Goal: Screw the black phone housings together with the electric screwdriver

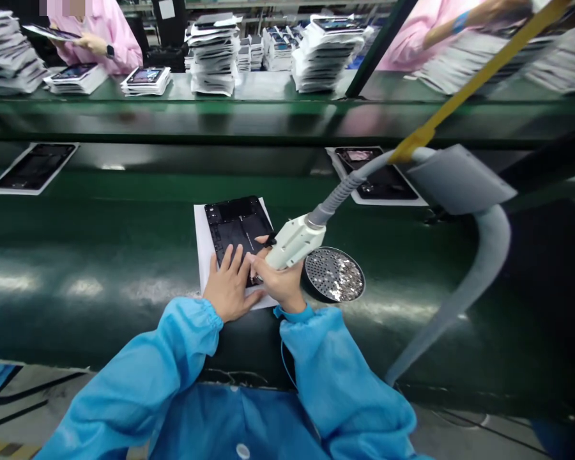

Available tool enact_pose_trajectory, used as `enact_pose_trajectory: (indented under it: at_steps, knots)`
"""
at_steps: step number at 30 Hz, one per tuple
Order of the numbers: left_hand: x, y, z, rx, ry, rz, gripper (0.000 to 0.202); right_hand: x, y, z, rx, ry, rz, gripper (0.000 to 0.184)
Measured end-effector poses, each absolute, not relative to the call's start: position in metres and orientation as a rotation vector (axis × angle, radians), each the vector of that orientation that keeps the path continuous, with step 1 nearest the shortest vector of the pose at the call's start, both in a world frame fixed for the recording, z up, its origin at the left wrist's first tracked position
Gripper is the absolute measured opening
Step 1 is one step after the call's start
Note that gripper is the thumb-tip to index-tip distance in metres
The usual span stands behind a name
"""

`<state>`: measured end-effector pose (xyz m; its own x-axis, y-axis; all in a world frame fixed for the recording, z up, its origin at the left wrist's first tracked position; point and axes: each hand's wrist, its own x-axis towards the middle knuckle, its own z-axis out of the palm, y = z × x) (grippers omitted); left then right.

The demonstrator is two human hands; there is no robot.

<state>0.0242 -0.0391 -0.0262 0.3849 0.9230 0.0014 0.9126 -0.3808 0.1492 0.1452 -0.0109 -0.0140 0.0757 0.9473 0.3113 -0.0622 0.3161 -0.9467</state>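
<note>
A black tablet casing [237, 227] lies on a white sheet [202, 243] in front of me. My left hand [230, 286] rests on its lower left part, fingers stretched out and spread. In my right hand [282, 281] is a cream-coloured electric screwdriver [294, 243], its grey ribbed cable running up and away to the right. The tool slants down to the casing's lower right corner; my fingers mostly hide its tip. Close to my right wrist sits a round perforated dish [334, 275] holding many small shiny metal pieces, apparently screws.
Dark tablet parts on white sheets lie at left [36, 167] and right [381, 176]. A thick grey hose [479, 281] and a yellow strap [479, 80] cross the right side. Stacked tablets [214, 57] line the raised shelf [263, 86]; two people in pink sleeves are behind it.
</note>
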Motion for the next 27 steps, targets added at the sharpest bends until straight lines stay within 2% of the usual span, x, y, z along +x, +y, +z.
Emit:
enact_pose_trajectory:
  at_steps: [4, 17, 27]
  knots:
    - [0.0246, -0.0393, -0.0274, 2.499, 1.663, 0.134, 0.078, 0.1459, -0.0132, -0.0167, -0.937, -1.280, 0.932, 0.015]
    - [0.0251, -0.0394, -0.0305, 2.514, 1.667, 0.132, 0.078, 0.1450, -0.0162, -0.0187, -0.945, -1.336, 0.868, 0.022]
    - [0.0244, -0.0395, -0.0321, 2.522, 1.645, 0.157, 0.077, 0.1451, -0.0121, -0.0170, -0.966, -1.322, 0.846, 0.017]
